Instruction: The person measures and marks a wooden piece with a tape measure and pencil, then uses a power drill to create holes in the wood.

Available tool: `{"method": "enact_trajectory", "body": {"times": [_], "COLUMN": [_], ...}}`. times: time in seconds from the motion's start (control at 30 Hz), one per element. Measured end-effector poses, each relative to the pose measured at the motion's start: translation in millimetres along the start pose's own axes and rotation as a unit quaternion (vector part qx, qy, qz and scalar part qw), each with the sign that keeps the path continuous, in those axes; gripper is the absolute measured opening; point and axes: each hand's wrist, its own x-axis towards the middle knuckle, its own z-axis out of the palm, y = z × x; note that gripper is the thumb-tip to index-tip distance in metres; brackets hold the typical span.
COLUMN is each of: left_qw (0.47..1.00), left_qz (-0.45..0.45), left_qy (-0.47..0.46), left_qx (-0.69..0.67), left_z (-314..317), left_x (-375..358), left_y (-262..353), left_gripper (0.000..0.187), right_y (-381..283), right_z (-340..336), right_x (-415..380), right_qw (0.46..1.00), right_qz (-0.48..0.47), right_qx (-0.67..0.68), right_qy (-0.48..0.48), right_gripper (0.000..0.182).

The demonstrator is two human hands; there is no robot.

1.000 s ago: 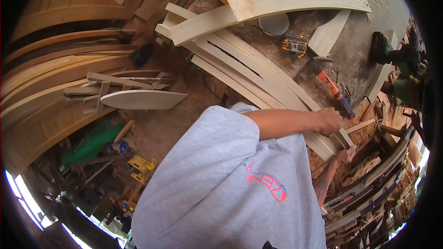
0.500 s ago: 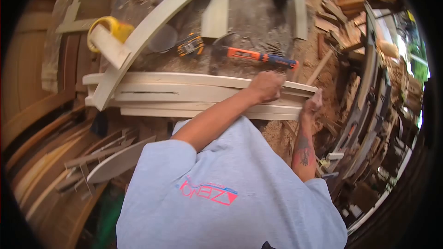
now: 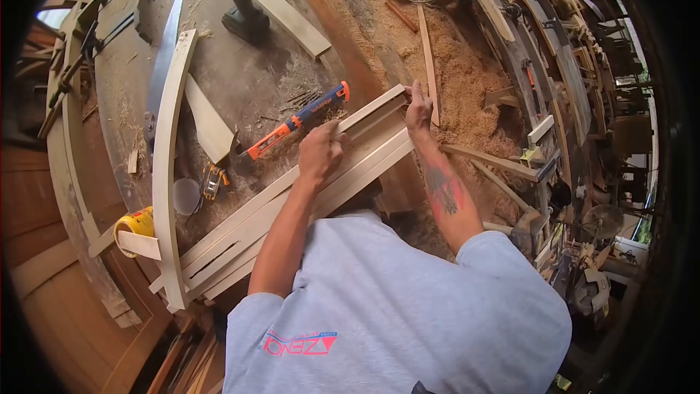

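Several pale wooden strips (image 3: 237,237) lie side by side, running diagonally up to the right in front of my body. My left hand (image 3: 321,155) is closed around the outer strip near its middle, fingers curled over the edge. At the strip's upper right end, my right hand (image 3: 418,111) grips the tip, thumb upward. A dark gap shows between this strip and the one beside it near that end. Just beyond my left hand lies a tool with an orange and blue handle (image 3: 297,121), probably a hammer. Its far end is partly hidden.
A curved wooden piece (image 3: 169,153) crosses the strips' left ends, near a yellow tape roll (image 3: 138,228). Farther back are a tape measure (image 3: 214,181), a hand saw (image 3: 166,58) and a cordless drill (image 3: 237,0). Sawdust (image 3: 463,73) and scrap wood lie to the right.
My view has turned, so the strips now slope up to the right instead of lying nearly level. Both hands remain on the strip, and the drill and saw have come into view.
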Motion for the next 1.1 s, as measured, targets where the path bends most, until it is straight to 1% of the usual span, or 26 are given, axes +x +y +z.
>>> {"method": "enact_trajectory", "body": {"times": [0.03, 0.07, 0.13, 0.17, 0.23, 0.37, 0.43, 0.47, 0.53, 0.57, 0.63, 0.67, 0.73, 0.87, 0.93, 0.97, 1.0, 1.03, 1.07, 1.1], "left_qw": [1.000, 1.000, 0.999, 0.999, 0.999, 0.999, 0.998, 0.998, 0.998, 0.998, 0.998, 0.998, 0.998, 0.999, 0.999, 0.999, 0.999, 0.999, 0.999, 0.999], "left_qz": [-0.001, 0.007, 0.034, 0.036, 0.035, 0.038, 0.049, 0.050, 0.044, 0.042, 0.042, 0.040, 0.038, 0.010, 0.013, 0.013, 0.015, 0.019, 0.020, 0.022], "left_qy": [0.006, 0.002, 0.031, 0.030, 0.032, 0.028, 0.031, 0.030, 0.031, 0.036, 0.042, 0.045, 0.046, 0.028, 0.040, 0.040, 0.038, 0.036, 0.031, 0.040], "left_qx": [-0.009, -0.006, 0.004, 0.006, 0.001, 0.013, 0.016, 0.016, 0.013, 0.013, 0.006, 0.005, 0.013, 0.014, 0.002, 0.003, 0.004, 0.004, 0.006, -0.012], "left_z": [1, 2, 4, 5, 6, 8, 9, 9, 9, 8, 9, 10, 10, 9, 7, 6, 6, 6, 6, 7], "left_x": [0, 0, -2, -2, -2, -2, -1, -2, -1, 0, -1, -2, -2, 0, -1, -1, -1, -1, -1, -1], "left_y": [-1, -2, -5, -8, -9, -12, -12, -13, -12, -12, -13, -14, -11, -4, -1, -1, -1, -1, -1, -2], "left_gripper": [0.029, 0.029, 0.029, 0.029, 0.028, 0.028, 0.028, 0.028, 0.029, 0.029, 0.030, 0.030, 0.030, 0.031, 0.031, 0.031, 0.030, 0.030, 0.030, 0.029], "right_y": [-3, -6, -13, -11, -8, -16, -24, -27, -32, -33, -33, -31, -34, -26, -40, -46, -50, -51, -50, -48], "right_z": [0, 0, 0, -1, -4, 1, -2, -4, -6, -6, -6, -5, -6, -11, -11, -9, -7, -6, -7, -7], "right_x": [-2, -5, -10, -9, -5, 2, 9, 10, 14, 17, 21, 21, 19, 26, 15, 11, 6, 3, 2, 3], "right_qw": [1.000, 1.000, 0.997, 0.997, 0.999, 0.998, 0.979, 0.979, 0.958, 0.957, 0.938, 0.937, 0.940, 0.931, 0.945, 0.945, 0.954, 0.962, 0.962, 0.968], "right_qz": [0.000, -0.011, -0.032, -0.031, 0.030, 0.054, 0.140, 0.140, 0.153, 0.150, 0.212, 0.212, 0.240, 0.264, 0.239, 0.240, 0.216, 0.193, 0.196, 0.168], "right_qx": [0.006, -0.017, -0.068, -0.065, -0.014, 0.032, -0.027, -0.027, -0.042, -0.043, -0.032, -0.034, -0.004, 0.036, 0.007, 0.008, 0.015, 0.022, 0.024, 0.007], "right_qy": [0.010, 0.014, 0.018, 0.020, -0.037, -0.029, -0.149, -0.148, -0.239, -0.244, -0.273, -0.276, -0.241, -0.250, -0.222, -0.222, -0.207, -0.190, -0.186, -0.186], "right_gripper": [0.066, 0.066, 0.067, 0.067, 0.067, 0.070, 0.071, 0.071, 0.072, 0.072, 0.066, 0.066, 0.060, 0.061, 0.064, 0.064, 0.064, 0.064, 0.064, 0.062]}}
